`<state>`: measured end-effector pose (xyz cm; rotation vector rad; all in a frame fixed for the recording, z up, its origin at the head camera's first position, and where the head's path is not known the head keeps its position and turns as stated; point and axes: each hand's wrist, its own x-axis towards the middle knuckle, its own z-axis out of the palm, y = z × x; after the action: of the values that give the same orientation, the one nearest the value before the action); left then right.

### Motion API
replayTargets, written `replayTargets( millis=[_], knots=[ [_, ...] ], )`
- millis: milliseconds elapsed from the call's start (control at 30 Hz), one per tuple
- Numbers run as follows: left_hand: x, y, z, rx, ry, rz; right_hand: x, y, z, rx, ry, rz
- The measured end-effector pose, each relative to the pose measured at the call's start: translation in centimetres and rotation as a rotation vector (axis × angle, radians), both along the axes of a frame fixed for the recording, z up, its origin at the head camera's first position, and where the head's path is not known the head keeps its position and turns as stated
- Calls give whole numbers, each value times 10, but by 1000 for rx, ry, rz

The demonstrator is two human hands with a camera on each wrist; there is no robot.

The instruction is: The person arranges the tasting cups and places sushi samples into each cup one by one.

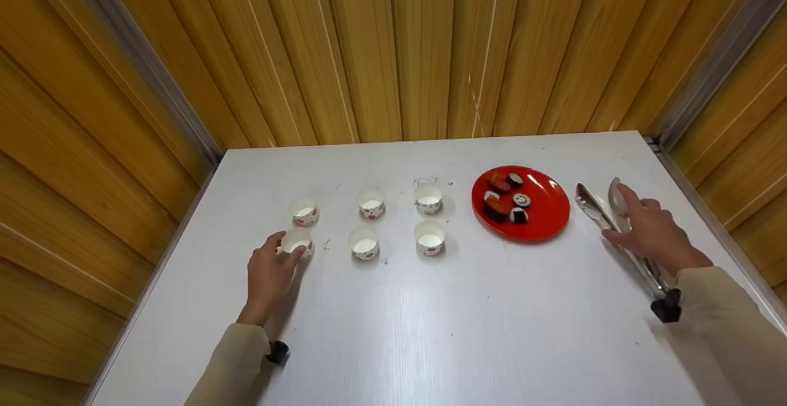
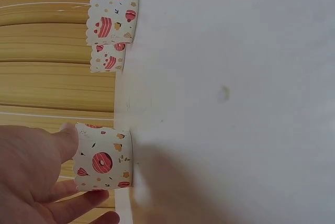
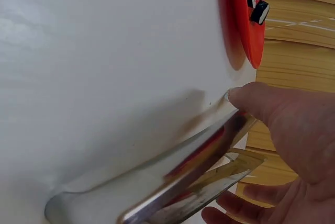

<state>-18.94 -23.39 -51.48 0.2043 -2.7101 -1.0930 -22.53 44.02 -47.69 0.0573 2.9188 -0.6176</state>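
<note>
In the head view my left hand [image 1: 270,274] is at the front-left paper baking cup [image 1: 301,247], its thumb on one side and fingers on the other. The left wrist view shows the thumb at the rim of this upright cup [image 2: 104,158], which is printed with pink donuts. My right hand [image 1: 661,237] hovers over shiny metal tongs [image 1: 621,252] lying on the table, thumb left and fingers right. In the right wrist view, the thumb and fingers are spread on either side of the tongs [image 3: 183,177]; firm contact cannot be seen.
More paper cups [image 1: 365,246] stand in two rows on the white table [image 1: 393,326]. A red plate [image 1: 550,209] holds several small sushi pieces [image 1: 497,207], left of the tongs. Yellow wood-patterned panels [image 1: 393,55] rise behind the table and at both sides.
</note>
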Motion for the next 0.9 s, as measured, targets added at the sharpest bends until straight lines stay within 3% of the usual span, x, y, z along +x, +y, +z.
replayTargets(
  millis=[600,900],
  knots=[
    [-1,0,1,-20,-10,0,1,8,-9,-36,-74,59],
    [0,1,2,-20,-14,10,3,7,-12,-19,-7,105]
  ],
)
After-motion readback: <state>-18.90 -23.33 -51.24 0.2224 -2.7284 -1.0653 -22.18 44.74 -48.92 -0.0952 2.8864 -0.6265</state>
